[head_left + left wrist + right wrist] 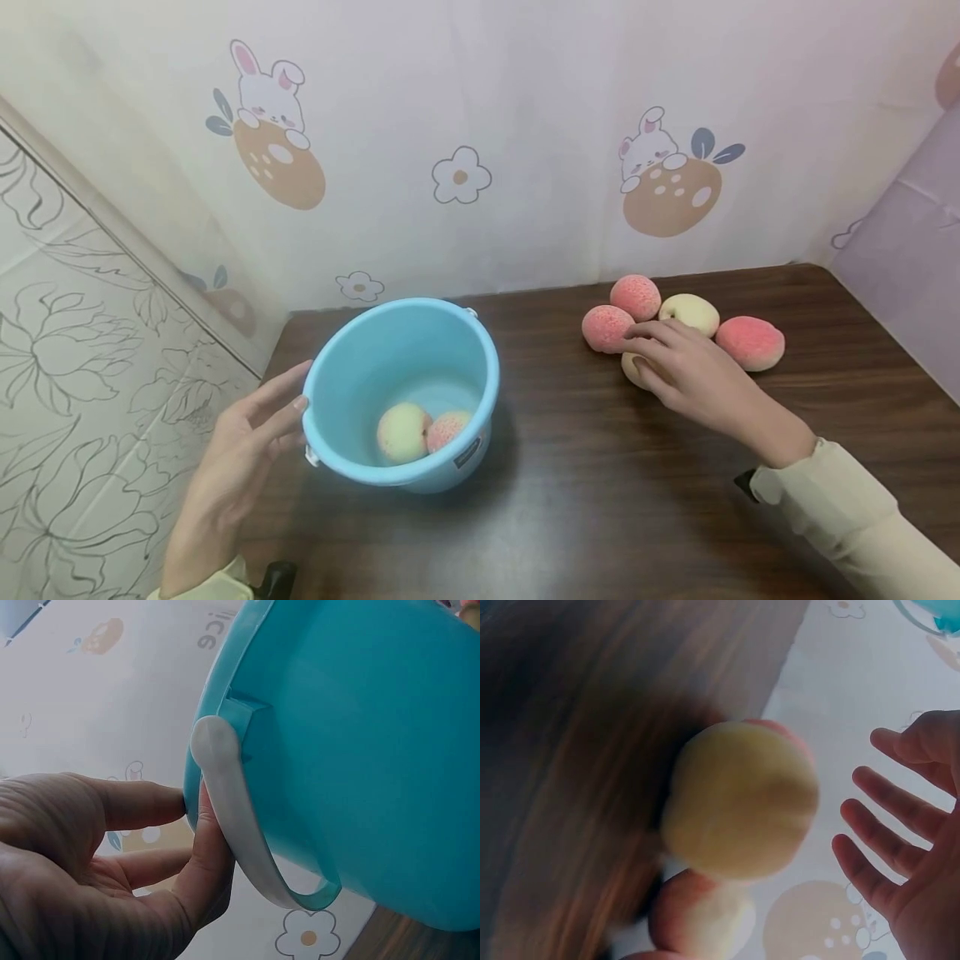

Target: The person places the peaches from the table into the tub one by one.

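A light blue bucket (pixel 375 358) stands on the left of the table, holding a pale yellow fruit (pixel 402 433) and a pink one (pixel 447 431). My left hand (pixel 232 458) grips its left rim; in the left wrist view the thumb and fingers of this hand (pixel 112 877) meet the bucket (pixel 360 765) beside its white handle (pixel 240 810). My right hand (pixel 697 379) hovers with spread, relaxed fingers over a yellowish fruit (pixel 636 372), which it partly hides. A gap shows between that hand (pixel 915 840) and the yellow fruit (pixel 739 802) in the right wrist view.
Around the right hand lie two pink fruits (pixel 635 297) (pixel 606 328), a pale yellow one (pixel 690 314) and a pink-and-cream one (pixel 752 342). The dark wooden table (pixel 555 500) meets a patterned wall covering (pixel 525 167) at the back, with a floral panel (pixel 75 400) on the left.
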The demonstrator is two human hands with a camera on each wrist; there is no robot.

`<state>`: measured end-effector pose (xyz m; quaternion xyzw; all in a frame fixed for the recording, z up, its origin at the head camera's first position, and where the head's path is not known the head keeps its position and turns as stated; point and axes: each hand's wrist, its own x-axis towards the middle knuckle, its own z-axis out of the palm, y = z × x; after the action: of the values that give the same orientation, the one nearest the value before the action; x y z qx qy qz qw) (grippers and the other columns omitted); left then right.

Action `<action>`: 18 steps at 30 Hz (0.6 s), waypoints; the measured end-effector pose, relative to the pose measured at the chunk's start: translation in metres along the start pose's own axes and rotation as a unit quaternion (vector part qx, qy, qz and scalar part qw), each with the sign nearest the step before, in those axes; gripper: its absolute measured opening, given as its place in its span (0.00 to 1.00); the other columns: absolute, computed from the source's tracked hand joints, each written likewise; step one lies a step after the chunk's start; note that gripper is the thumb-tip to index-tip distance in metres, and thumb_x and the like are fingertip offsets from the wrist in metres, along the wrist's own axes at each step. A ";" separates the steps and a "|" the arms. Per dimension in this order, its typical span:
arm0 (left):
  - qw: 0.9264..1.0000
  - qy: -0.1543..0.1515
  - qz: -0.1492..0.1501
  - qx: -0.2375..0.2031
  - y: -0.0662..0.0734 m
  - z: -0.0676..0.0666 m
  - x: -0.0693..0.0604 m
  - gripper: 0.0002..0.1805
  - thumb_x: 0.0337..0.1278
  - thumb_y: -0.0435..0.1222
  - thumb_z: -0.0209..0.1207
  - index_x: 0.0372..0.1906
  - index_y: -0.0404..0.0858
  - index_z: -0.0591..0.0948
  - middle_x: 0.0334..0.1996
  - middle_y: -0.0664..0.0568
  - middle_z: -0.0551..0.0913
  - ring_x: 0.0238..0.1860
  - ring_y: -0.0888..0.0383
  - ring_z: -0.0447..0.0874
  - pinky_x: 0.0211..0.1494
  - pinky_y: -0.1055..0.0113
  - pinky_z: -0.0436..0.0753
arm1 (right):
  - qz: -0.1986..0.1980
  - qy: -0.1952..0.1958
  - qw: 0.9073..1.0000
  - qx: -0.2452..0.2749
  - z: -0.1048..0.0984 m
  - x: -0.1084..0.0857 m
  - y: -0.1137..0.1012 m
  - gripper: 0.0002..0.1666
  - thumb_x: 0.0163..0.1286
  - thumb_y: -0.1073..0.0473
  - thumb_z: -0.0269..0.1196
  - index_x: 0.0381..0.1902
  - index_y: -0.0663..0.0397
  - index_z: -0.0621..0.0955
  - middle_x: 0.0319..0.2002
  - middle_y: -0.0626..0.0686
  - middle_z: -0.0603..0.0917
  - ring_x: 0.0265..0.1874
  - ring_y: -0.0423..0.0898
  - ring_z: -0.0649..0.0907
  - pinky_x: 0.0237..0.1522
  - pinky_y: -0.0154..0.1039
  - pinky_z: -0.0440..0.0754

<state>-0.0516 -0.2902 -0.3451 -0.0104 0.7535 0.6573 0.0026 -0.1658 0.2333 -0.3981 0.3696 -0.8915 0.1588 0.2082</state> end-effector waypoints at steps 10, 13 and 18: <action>1.000 0.006 0.000 0.002 0.000 0.001 0.001 0.28 0.76 0.34 0.58 0.76 0.34 0.69 0.67 0.60 0.81 0.49 0.62 0.90 0.52 0.66 0.89 | -0.008 0.006 0.999 -0.038 0.010 -0.014 0.012 0.19 0.61 0.65 0.72 0.51 0.56 0.87 0.50 0.59 0.86 0.53 0.59 0.83 0.59 0.59 0.79; 1.000 0.007 -0.002 0.002 -0.001 0.001 0.000 0.29 0.76 0.34 0.58 0.77 0.35 0.69 0.67 0.60 0.80 0.50 0.62 0.90 0.53 0.67 0.88 | -0.003 0.005 0.999 -0.047 0.012 -0.016 0.014 0.20 0.61 0.64 0.72 0.52 0.54 0.87 0.51 0.58 0.86 0.52 0.59 0.82 0.54 0.59 0.81; 1.000 0.012 -0.005 0.003 -0.002 0.002 -0.001 0.29 0.76 0.35 0.58 0.77 0.35 0.69 0.68 0.60 0.80 0.53 0.62 0.89 0.54 0.67 0.88 | 0.003 -0.005 0.999 -0.054 0.014 -0.016 0.018 0.20 0.61 0.63 0.72 0.53 0.52 0.86 0.52 0.59 0.85 0.52 0.60 0.81 0.51 0.59 0.81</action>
<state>-0.0510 -0.2886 -0.3473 -0.0217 0.7556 0.6546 -0.0036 -0.1724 0.2484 -0.4205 0.3562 -0.9008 0.1092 0.2231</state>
